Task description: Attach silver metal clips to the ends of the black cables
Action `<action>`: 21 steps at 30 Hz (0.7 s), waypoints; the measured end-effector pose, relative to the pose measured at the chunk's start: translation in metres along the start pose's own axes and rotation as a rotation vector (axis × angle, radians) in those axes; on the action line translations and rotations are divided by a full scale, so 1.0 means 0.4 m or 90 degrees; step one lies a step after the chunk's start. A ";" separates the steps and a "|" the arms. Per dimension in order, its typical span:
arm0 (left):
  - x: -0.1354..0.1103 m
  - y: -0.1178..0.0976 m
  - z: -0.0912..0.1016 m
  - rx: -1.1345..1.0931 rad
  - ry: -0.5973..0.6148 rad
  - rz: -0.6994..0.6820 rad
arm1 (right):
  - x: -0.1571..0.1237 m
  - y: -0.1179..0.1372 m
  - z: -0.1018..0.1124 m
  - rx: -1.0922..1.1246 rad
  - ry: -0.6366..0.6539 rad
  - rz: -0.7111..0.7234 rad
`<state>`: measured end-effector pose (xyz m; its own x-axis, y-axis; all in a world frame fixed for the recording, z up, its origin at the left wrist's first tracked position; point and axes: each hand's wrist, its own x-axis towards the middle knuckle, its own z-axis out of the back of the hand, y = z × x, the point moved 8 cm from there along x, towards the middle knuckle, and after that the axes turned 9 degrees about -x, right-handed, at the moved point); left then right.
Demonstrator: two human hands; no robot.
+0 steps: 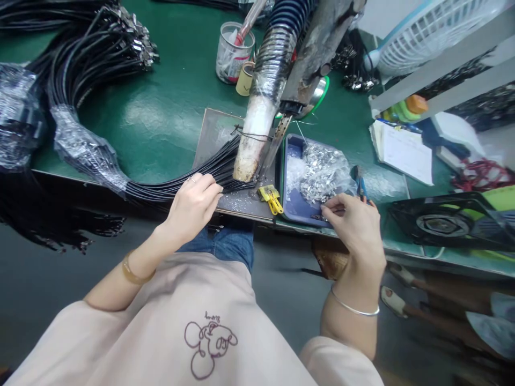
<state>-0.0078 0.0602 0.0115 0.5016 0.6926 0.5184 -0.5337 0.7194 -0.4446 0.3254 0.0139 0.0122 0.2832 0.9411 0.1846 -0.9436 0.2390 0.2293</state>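
Observation:
My left hand (195,203) pinches the ends of a bundle of black cables (181,179) that curves across a grey metal plate (215,136) on the green bench. My right hand (354,225) rests at the front edge of a blue tray (295,206), its fingertips closed on a small metal piece (328,210). The tray holds a clear bag of several small silver metal parts (322,169). A wrapped machine nozzle (253,139) hangs down between the two hands, just above the cable ends.
A yellow clip (272,198) lies on the plate. More black cable bundles (92,59) are piled at the left, some wrapped in plastic. A clear cup (233,51), a tape roll (244,78), papers (404,153), a black fan (446,222) and a white basket (426,29) surround the work area.

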 end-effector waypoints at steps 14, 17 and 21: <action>0.018 -0.069 0.026 -0.370 0.231 0.005 | -0.058 0.032 0.083 0.066 -0.221 -0.027; 0.002 -0.129 0.054 -0.542 0.446 -0.023 | -0.084 0.058 0.102 0.134 -0.290 -0.029; -0.002 -0.174 0.049 -0.679 0.551 -0.016 | -0.112 0.128 0.093 0.309 -0.297 -0.011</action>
<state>0.0159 0.0085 0.0564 0.9738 0.2078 0.0920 0.0611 0.1509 -0.9867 0.2706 -0.0250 0.0513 0.4451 0.7099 0.5459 -0.7848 0.0157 0.6196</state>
